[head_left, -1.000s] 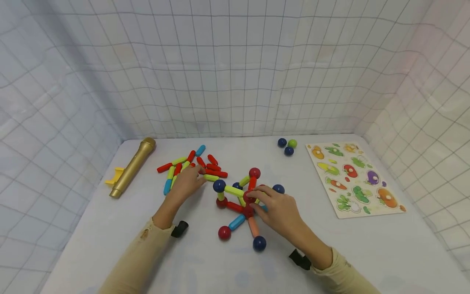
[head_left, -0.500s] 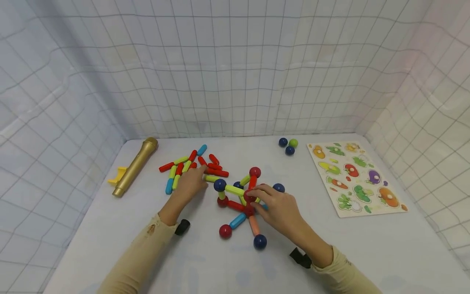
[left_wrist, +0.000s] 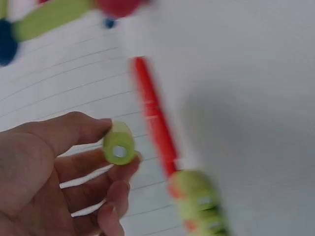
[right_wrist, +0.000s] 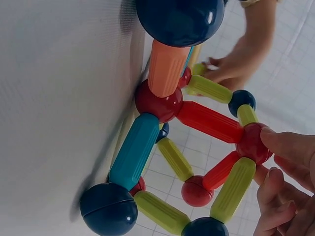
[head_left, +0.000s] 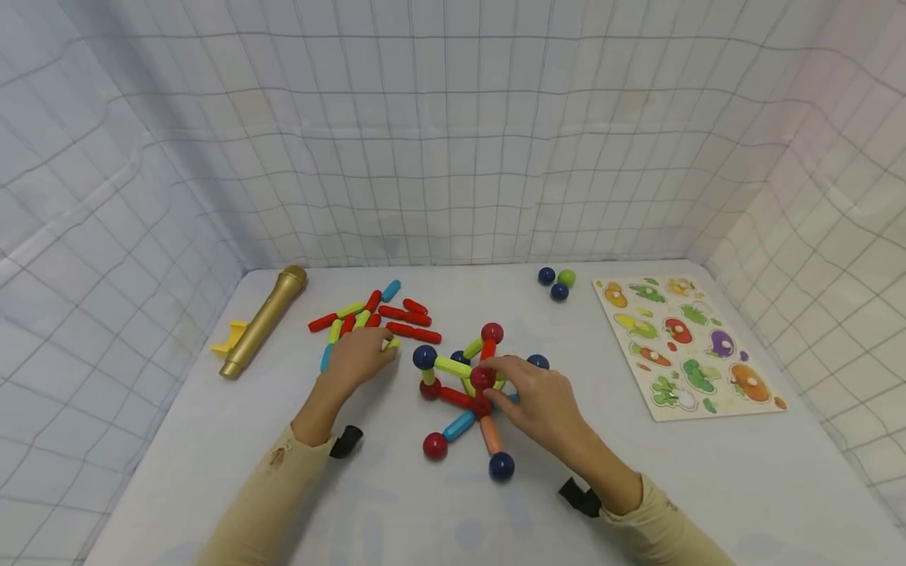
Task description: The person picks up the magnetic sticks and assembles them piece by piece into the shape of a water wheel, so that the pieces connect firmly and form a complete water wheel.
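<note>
Yellow-green stick with silvery end dot (left_wrist: 118, 142) no longer lying by loose red sticks as half a second ago; now in left hand (head_left: 359, 358), its grip pinching stick between thumb and fingers, just above white tabletop (head_left: 396, 503). Loose pile of red, yellow-green and blue sticks (head_left: 347, 322) close by. Right hand (head_left: 545, 397) with thumb and fingertips around glossy red ball (head_left: 483, 378), upper joint of multicoloured ball-and-stick structure (head_left: 454, 397). Gold microphone-shaped object (head_left: 267, 318) farther left.
</note>
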Demonstrator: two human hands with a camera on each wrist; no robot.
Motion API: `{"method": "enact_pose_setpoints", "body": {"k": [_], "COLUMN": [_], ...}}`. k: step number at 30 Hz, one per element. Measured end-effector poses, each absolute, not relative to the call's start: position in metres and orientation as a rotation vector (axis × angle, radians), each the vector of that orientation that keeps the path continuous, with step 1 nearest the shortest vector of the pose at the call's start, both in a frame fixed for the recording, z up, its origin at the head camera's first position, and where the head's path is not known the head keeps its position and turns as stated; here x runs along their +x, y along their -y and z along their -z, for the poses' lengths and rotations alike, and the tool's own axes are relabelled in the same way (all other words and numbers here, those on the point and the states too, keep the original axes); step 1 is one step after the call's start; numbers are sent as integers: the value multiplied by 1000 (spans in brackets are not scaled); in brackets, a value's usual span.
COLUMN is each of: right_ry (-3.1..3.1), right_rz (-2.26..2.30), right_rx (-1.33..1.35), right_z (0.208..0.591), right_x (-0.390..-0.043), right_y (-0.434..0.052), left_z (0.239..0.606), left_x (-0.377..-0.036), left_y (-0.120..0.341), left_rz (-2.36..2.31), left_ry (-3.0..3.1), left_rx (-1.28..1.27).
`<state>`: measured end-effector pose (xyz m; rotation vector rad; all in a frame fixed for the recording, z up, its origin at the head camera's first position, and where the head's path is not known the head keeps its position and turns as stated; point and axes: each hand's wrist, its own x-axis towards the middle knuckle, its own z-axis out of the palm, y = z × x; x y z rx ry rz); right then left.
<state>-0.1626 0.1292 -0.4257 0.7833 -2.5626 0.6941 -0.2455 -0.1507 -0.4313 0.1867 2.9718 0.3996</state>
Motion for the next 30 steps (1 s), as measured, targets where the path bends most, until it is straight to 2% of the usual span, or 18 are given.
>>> {"method": "enact_pose_setpoints", "body": {"k": [4, 7, 12, 19, 25, 30], "right_ry": [2574, 2570, 2547, 2550, 2548, 2556], "right_rz": [-715, -715, -704, -694, -693, -688], "right_rx": [784, 782, 788, 784, 782, 799], "right_z": [427, 428, 428, 427, 425, 426], "right_x": [-163, -163, -164, -165, -166, -166], "right_y": [-128, -128, -130, -132, -132, -130], "left_z": [398, 385, 400, 427, 427, 411], "left_x": [-208, -179, -157, -151, -150, -164], "left_y": [151, 133, 99, 79, 78, 107], "left_rz": [-671, -924, -1189, -1231, -1056, -988], "left_ry": [-2997, -2993, -3023, -3223, -3230, -3041], "left_rx": [154, 375, 864, 1089, 1085, 762]}}
